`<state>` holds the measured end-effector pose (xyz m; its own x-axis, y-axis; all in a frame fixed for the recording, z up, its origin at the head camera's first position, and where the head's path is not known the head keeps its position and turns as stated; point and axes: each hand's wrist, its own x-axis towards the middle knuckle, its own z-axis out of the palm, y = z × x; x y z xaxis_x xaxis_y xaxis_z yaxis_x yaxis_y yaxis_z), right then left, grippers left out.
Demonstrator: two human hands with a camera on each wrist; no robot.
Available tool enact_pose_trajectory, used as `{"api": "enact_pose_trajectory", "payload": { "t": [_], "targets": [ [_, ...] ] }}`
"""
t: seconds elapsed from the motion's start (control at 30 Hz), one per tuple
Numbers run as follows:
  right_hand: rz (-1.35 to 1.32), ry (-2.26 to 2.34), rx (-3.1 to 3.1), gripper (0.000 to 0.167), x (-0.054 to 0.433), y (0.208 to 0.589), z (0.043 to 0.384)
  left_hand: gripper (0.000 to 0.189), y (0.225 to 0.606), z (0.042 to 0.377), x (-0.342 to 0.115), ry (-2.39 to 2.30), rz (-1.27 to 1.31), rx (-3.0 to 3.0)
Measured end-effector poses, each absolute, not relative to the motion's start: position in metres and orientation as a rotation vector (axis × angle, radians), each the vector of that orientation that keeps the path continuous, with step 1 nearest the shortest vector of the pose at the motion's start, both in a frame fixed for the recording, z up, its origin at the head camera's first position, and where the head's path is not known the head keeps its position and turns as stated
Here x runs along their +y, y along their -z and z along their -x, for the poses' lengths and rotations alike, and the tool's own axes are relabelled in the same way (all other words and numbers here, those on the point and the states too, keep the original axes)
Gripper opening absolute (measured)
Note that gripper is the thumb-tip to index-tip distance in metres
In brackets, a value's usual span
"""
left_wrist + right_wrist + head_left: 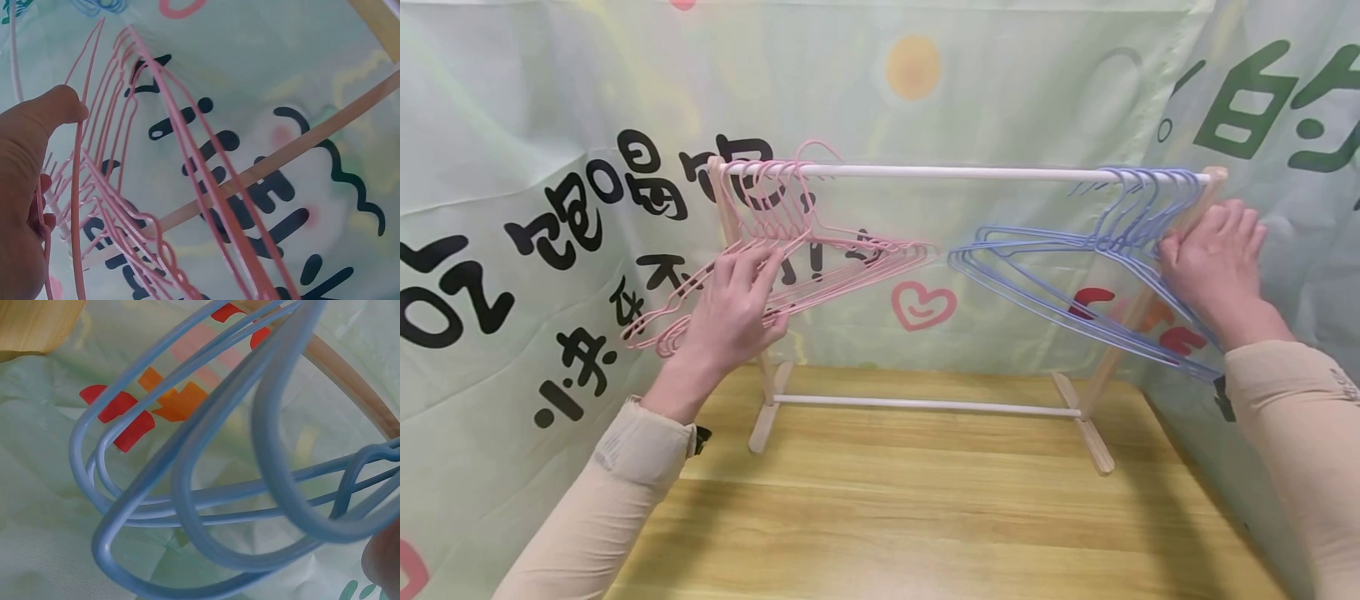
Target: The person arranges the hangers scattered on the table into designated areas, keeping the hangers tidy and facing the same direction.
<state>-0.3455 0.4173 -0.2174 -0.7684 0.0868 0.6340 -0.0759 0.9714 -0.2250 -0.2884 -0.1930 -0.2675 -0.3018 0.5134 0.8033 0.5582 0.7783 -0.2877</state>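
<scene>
Several pink hangers (850,279) hang at the left end of the white rail (955,173). My left hand (733,304) pinches the front pink hanger (78,206) at its shoulder, thumb on one side and fingers on the other. That hanger's hook stands higher than the other pink hooks. At the rail's right end hang several blue hangers (1045,304). My right hand (1217,258) is against their right side, close to the wooden post. Only a fingertip (382,562) of it shows beside the blue hangers (219,500) in the right wrist view; its grip is hidden.
The rack has wooden side posts (1116,354) and feet (1093,446), joined by a low white bar (925,405). It stands on a wood-grain table (917,517). A printed cloth (1015,100) with characters and drawings surrounds it at the back and sides.
</scene>
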Motion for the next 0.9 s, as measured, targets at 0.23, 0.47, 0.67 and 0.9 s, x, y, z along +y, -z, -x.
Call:
{"api": "enact_pose_trajectory", "payload": {
  "t": [0.23,0.47,0.67,0.9],
  "targets": [
    [0.006,-0.307,-2.431,0.045,0.416,0.217,0.345,0.085,0.275,0.294,-0.193,0.044,0.784,-1.972],
    [0.007,-0.312,-2.434,0.043,0.414,0.217,0.345,0.088,0.280,0.295,-0.192,0.016,0.761,-2.025],
    [0.006,-0.311,-2.434,0.043,0.413,0.217,0.345,0.089,0.287,0.300,-0.194,0.004,0.747,-2.025],
    [0.003,-0.300,-2.415,0.045,0.416,0.217,0.345,0.090,0.298,0.305,-0.193,-0.023,0.700,-1.994]
  ]
}}
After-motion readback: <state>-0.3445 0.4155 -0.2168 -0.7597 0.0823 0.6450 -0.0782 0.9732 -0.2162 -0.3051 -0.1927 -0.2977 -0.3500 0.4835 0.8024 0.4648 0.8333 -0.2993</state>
